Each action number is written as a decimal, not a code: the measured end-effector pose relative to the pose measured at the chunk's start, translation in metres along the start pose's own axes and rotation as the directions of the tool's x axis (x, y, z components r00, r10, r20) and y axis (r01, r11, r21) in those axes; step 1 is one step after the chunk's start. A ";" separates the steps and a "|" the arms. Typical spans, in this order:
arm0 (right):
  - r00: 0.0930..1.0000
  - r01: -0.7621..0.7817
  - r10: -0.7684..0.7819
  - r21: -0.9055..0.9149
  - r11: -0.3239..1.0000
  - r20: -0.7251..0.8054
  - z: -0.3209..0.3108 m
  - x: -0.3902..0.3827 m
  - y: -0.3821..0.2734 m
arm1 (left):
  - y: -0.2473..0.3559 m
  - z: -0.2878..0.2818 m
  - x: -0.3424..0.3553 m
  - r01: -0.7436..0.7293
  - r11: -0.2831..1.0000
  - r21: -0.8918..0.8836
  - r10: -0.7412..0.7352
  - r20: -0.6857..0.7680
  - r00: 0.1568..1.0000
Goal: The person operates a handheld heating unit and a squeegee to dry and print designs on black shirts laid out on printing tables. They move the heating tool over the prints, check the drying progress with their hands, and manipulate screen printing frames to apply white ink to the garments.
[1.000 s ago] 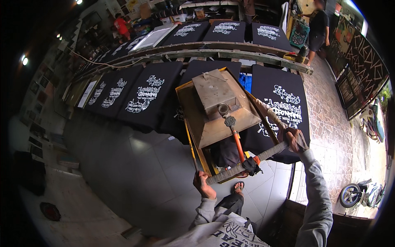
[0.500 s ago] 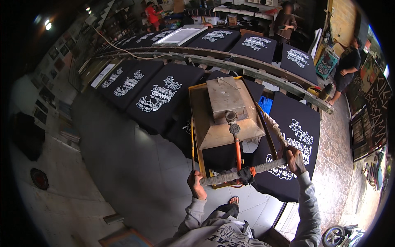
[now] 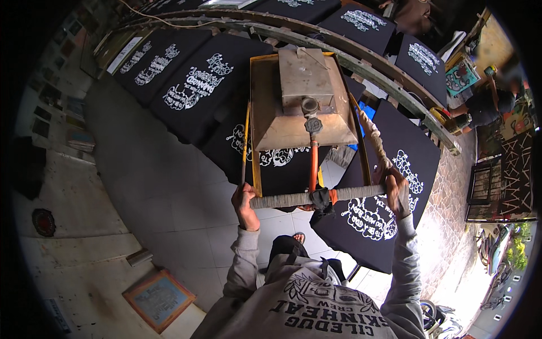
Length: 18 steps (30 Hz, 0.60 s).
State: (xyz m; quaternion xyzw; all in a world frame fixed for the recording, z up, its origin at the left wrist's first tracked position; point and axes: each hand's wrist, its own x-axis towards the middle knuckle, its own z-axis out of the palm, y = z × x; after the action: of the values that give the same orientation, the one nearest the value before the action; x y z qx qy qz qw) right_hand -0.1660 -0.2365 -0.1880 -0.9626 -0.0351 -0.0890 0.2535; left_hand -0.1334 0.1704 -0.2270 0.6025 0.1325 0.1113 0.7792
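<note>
A metal heater hood (image 3: 305,121) on a yellow frame hangs over black printed shirts, reaching away from me. From its burner fitting (image 3: 312,123), an orange hose (image 3: 314,169) runs down to a cord-wrapped crossbar (image 3: 285,200). My left hand (image 3: 246,207) is closed round the bar's left end, by a thin yellow rod. Closed at its right end is my right hand (image 3: 397,192), beside a cloth-wrapped rod (image 3: 371,133). Black wrapping (image 3: 322,200) covers the bar's middle. Under the hood lies a black shirt (image 3: 223,152) with white print, partly hidden; another shirt (image 3: 389,254) lies to its right.
More printed shirts (image 3: 195,113) line the table to the left. Beyond runs a long rail (image 3: 395,116) with a second row of shirts (image 3: 361,37). A person (image 3: 488,110) bends at the far right. A framed screen (image 3: 160,299) leans at lower left.
My view has tilted down, so the hood and both hands sit higher in the picture. More print shows below the hood. The person at right has bent forward. Both hands keep hold of the bar.
</note>
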 end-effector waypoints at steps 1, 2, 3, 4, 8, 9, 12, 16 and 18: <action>1.000 0.014 -0.014 -0.026 1.000 -0.004 0.000 0.005 0.002 | -0.003 0.002 0.003 0.010 1.000 -0.003 -0.010 -0.006 1.000; 1.000 0.028 -0.029 -0.053 0.998 -0.008 0.000 0.011 0.003 | -0.005 0.004 0.005 0.020 1.000 -0.007 -0.020 -0.011 1.000; 0.999 0.042 -0.043 -0.080 0.996 -0.012 -0.001 0.014 0.002 | -0.006 0.005 0.006 0.035 0.999 -0.014 -0.035 -0.002 0.999; 0.999 0.030 -0.031 -0.042 0.999 -0.025 -0.002 0.018 0.003 | -0.006 0.008 0.008 0.051 0.998 -0.025 -0.050 0.006 0.999; 0.986 -0.167 0.166 0.213 0.963 0.024 -0.009 0.025 -0.005 | -0.007 0.012 0.006 0.043 0.999 -0.028 -0.043 0.013 0.999; 0.990 -0.138 0.133 0.182 0.974 0.038 -0.010 0.025 -0.006 | -0.006 0.014 0.005 0.036 0.999 -0.033 -0.036 0.004 0.999; 0.984 -0.122 0.097 0.167 0.978 0.152 -0.017 0.026 -0.003 | -0.007 0.013 0.006 0.025 0.999 -0.026 -0.024 0.014 1.000; 0.994 -0.096 0.088 0.158 0.983 0.060 -0.007 0.019 0.022 | -0.009 0.019 0.007 -0.026 1.000 -0.006 0.025 -0.078 0.997; 0.985 -0.158 0.134 0.261 0.952 0.105 -0.019 0.035 -0.015 | -0.014 0.011 0.010 -0.042 0.998 0.035 0.045 -0.106 0.993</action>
State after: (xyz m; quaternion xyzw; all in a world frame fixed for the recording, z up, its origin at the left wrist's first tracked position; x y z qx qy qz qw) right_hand -0.1364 -0.2325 -0.1576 -0.9223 0.0136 -0.0230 0.3855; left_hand -0.1204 0.1602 -0.2382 0.6112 0.1626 0.1581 0.7583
